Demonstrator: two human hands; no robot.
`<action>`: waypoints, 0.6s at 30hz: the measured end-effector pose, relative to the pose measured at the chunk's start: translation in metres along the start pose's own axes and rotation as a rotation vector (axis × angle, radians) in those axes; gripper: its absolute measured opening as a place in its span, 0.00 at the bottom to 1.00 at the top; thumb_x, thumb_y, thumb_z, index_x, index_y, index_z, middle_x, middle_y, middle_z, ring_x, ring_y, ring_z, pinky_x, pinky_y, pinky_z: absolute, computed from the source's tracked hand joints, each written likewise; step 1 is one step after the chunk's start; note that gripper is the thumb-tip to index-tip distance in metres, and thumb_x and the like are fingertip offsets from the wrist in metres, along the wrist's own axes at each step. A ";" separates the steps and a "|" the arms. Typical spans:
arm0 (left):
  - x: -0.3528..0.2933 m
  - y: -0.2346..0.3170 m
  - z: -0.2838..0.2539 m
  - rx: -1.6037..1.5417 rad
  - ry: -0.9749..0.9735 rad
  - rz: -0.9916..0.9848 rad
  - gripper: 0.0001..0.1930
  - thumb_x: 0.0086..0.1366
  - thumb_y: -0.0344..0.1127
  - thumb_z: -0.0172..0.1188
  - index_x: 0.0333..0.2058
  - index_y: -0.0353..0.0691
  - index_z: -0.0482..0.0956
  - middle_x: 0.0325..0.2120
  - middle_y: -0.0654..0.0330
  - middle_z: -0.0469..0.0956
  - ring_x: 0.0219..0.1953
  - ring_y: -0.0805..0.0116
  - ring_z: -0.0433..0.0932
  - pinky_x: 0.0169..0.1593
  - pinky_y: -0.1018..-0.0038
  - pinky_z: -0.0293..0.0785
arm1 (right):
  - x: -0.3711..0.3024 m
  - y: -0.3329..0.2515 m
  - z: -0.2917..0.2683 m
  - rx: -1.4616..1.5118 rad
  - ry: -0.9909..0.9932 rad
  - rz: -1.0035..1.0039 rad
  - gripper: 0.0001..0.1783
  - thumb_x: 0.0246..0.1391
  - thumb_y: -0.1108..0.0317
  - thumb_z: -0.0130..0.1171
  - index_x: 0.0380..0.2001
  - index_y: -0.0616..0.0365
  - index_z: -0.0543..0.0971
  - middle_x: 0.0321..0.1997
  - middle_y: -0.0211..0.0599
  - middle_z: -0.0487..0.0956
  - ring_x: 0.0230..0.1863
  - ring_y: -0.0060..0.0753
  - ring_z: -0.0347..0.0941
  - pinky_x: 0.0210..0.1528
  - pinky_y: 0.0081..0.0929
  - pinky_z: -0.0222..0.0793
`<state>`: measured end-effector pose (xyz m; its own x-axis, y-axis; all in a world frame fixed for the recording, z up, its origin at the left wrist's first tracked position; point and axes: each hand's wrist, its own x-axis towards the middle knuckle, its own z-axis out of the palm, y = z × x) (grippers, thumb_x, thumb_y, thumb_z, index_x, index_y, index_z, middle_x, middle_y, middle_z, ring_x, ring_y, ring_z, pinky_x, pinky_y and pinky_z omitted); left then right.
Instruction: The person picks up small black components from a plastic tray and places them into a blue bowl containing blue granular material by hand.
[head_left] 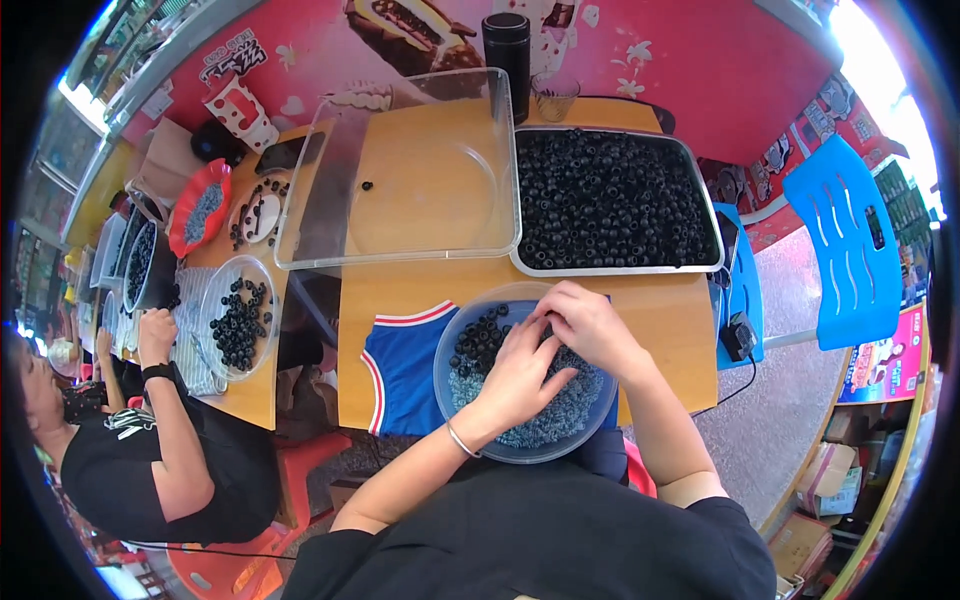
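Head view: we are holding our left hand and right hand together over a bowl. Black beads and blue bits are lying inside; we cannot tell if we're gripping any.

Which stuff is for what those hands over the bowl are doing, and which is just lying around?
Seems part of the job:
left hand, right hand
clear bowl
black pieces
pale-blue bits
metal tray of similar black pieces

Probably just lying around:
black bottle
drinking glass
blue chair
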<state>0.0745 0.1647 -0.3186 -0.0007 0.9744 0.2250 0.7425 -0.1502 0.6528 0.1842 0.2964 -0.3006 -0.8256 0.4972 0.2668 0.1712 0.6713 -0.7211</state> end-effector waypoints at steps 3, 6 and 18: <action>-0.003 -0.001 0.004 0.011 0.006 -0.008 0.28 0.61 0.41 0.62 0.54 0.29 0.68 0.55 0.39 0.65 0.59 0.39 0.63 0.63 0.53 0.59 | 0.002 0.001 0.001 -0.049 -0.050 -0.013 0.07 0.46 0.81 0.56 0.31 0.61 0.79 0.34 0.42 0.77 0.36 0.46 0.76 0.39 0.35 0.74; 0.000 0.007 0.002 -0.031 -0.049 -0.019 0.28 0.61 0.42 0.62 0.55 0.30 0.68 0.55 0.37 0.65 0.59 0.39 0.63 0.63 0.54 0.60 | 0.002 0.005 0.002 -0.105 -0.062 -0.003 0.08 0.46 0.79 0.57 0.32 0.62 0.79 0.35 0.43 0.78 0.37 0.47 0.77 0.40 0.36 0.74; -0.004 0.006 -0.006 0.034 -0.062 -0.079 0.28 0.63 0.45 0.60 0.56 0.35 0.68 0.56 0.39 0.66 0.59 0.41 0.65 0.63 0.51 0.60 | 0.051 0.035 -0.034 -0.265 0.179 0.060 0.06 0.46 0.79 0.58 0.31 0.62 0.79 0.32 0.44 0.79 0.38 0.47 0.77 0.41 0.39 0.73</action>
<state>0.0748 0.1588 -0.3118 -0.0199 0.9916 0.1281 0.7641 -0.0676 0.6415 0.1668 0.3643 -0.2903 -0.7061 0.6129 0.3545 0.3700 0.7463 -0.5533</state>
